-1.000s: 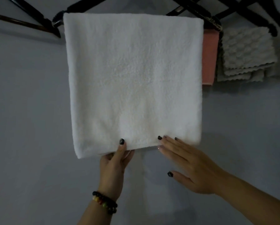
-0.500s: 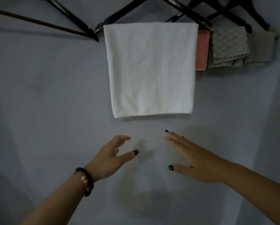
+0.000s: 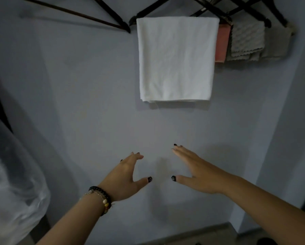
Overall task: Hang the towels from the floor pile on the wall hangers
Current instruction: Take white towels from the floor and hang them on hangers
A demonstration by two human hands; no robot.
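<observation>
A white towel point(image 3: 176, 59) hangs folded over a dark wall hanger point(image 3: 208, 7) high on the grey wall. To its right hang a pink towel point(image 3: 222, 45) and grey textured towels point(image 3: 247, 41) on other hangers. An empty dark hanger point(image 3: 111, 18) juts out to the left of the white towel. My left hand point(image 3: 128, 175), with a bead bracelet at the wrist, and my right hand point(image 3: 196, 172) are held out well below the white towel, fingers spread, holding nothing. The floor pile is out of view.
A clear plastic-covered shape point(image 3: 10, 183) bulges in at the lower left. The wall turns a corner point(image 3: 265, 156) on the right. A strip of floor point(image 3: 201, 236) shows at the bottom edge.
Both hands let go of the white towel's lower edge and dropped away from it. The view has pulled back, so the towel looks smaller and higher.
</observation>
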